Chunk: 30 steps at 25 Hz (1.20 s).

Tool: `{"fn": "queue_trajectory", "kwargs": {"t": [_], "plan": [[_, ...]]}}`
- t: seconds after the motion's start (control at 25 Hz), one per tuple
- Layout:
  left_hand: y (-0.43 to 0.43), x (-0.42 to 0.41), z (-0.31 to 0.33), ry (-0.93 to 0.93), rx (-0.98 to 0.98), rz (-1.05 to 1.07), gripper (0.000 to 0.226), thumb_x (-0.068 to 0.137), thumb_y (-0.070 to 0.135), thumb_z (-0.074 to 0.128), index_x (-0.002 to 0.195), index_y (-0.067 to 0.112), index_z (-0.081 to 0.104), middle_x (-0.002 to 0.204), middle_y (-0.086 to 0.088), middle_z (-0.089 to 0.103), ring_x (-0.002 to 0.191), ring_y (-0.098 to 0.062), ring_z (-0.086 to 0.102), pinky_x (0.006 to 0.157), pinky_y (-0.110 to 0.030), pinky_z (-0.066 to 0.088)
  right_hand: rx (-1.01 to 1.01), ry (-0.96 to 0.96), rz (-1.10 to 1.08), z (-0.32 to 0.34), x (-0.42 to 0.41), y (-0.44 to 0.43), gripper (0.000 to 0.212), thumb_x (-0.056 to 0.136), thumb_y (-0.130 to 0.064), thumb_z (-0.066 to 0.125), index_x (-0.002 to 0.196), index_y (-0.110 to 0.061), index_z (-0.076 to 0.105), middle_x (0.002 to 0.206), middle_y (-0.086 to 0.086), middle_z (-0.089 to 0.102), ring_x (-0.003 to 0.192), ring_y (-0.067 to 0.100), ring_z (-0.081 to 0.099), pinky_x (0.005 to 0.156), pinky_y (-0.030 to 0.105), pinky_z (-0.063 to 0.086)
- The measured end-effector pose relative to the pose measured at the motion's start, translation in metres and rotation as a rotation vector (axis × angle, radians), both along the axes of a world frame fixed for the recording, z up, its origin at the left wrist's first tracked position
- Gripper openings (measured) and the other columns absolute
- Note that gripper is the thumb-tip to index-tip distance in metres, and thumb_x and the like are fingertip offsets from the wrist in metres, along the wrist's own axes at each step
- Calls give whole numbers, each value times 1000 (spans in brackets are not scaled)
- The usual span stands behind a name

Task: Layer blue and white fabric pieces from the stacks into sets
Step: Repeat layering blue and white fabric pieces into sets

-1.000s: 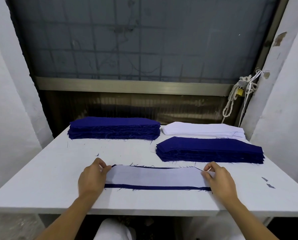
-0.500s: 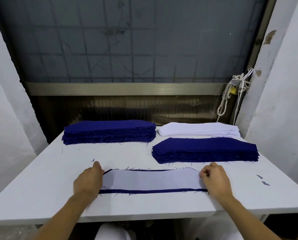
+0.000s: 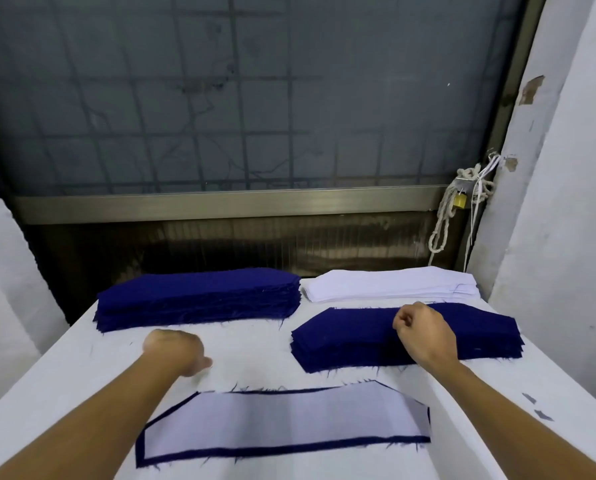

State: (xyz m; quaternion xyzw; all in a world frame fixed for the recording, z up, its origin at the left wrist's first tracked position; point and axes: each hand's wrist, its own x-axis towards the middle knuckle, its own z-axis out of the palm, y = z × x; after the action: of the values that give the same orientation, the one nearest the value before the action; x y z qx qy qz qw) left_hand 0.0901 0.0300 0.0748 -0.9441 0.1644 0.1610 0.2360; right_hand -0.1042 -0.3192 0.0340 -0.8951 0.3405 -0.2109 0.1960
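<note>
One finished set (image 3: 282,420), white on blue, lies on the bench (image 3: 64,375) behind both grips. Much remains: two blue stacks and one white.

The right hand (image 3: 423,336) is curled and empty above the nearer blue stack (image 3: 341,337), with the white stack (image 3: 390,284) beyond it. The left hand (image 3: 173,351) is blurred and seemingly empty, short of the farther blue stack (image 3: 199,297).

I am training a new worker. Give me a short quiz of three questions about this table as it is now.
1. True or false: the white piece at the front lies on a blue piece.
2. Fill in: the stack at the back right is ___.
3. The right hand is over: A the white piece; B the blue stack on the right; C the one on the left.
Key: 1 true; 2 white; 3 B.
</note>
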Motion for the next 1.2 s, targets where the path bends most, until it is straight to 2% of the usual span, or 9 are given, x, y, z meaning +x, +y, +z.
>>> {"fn": "queue_trajectory", "kwargs": {"t": [0.08, 0.24, 0.28, 0.44, 0.6, 0.8, 1.0, 1.08, 1.2], "plan": [[-39, 9, 10, -43, -126, -82, 54, 103, 60, 34, 130, 19, 57, 126, 1, 63, 111, -20, 62, 84, -32, 44, -2, 35, 15, 7, 21, -15, 20, 96, -18, 57, 80, -26, 66, 83, -10, 65, 73, 9, 59, 52, 25, 42], [-129, 30, 13, -45, -621, -129, 39, 100, 54, 51, 86, 19, 57, 88, 2, 64, 82, -18, 62, 65, -31, 45, 5, 103, 71, 12, 68, -42, 13, 98, -20, 57, 94, -26, 69, 90, -8, 67, 79, 9, 60, 67, 23, 53], [-149, 32, 13, -34, -718, -135, 38, 100, 52, 54, 84, 18, 58, 85, 1, 65, 78, -17, 63, 64, -33, 48, 6, 113, 84, 12, 79, -47, 12, 98, -21, 58, 97, -26, 68, 93, -7, 67, 81, 9, 61, 72, 23, 55], [-224, 49, 4, 1, -969, -164, 27, 99, 41, 61, 98, 15, 67, 98, -4, 70, 88, -22, 67, 81, -42, 59, -35, 118, 135, -2, 122, -68, 10, 97, -24, 60, 104, -28, 67, 101, -8, 67, 86, 9, 61, 81, 23, 56], [-274, 73, -15, -30, -979, -176, 30, 98, 38, 65, 116, 14, 67, 115, -3, 67, 101, -23, 66, 85, -38, 58, -45, 83, 154, -26, 160, -87, 10, 96, -38, 63, 102, -31, 67, 105, -10, 67, 88, 9, 60, 83, 20, 53], [-300, 87, -39, -29, -971, -97, 23, 91, 39, 75, 104, 21, 71, 100, 1, 71, 83, -13, 64, 67, -27, 53, -42, 81, 150, -46, 185, -101, 19, 90, -53, 66, 89, -35, 63, 95, -16, 60, 91, 9, 53, 81, 21, 51], [-304, 90, -44, -22, -1137, -66, 22, 86, 34, 81, 95, 19, 67, 96, 1, 70, 85, -14, 66, 68, -28, 55, -84, 93, 150, -51, 189, -107, 23, 89, -56, 66, 88, -34, 58, 90, -15, 57, 88, 9, 54, 78, 21, 49], [-304, 91, -44, -12, -1128, -86, 22, 88, 33, 79, 91, 14, 68, 90, -4, 69, 84, -19, 68, 72, -33, 58, -99, 100, 146, -50, 188, -107, 23, 89, -57, 65, 91, -35, 56, 95, -14, 59, 89, 9, 55, 83, 23, 47], [-306, 90, -42, -30, -1000, -183, 25, 96, 36, 70, 90, 12, 68, 85, -8, 66, 87, -24, 70, 67, -32, 54, -150, 97, 127, -49, 187, -106, 30, 89, -60, 62, 108, -39, 53, 117, -14, 57, 105, 8, 50, 96, 27, 40]]}}
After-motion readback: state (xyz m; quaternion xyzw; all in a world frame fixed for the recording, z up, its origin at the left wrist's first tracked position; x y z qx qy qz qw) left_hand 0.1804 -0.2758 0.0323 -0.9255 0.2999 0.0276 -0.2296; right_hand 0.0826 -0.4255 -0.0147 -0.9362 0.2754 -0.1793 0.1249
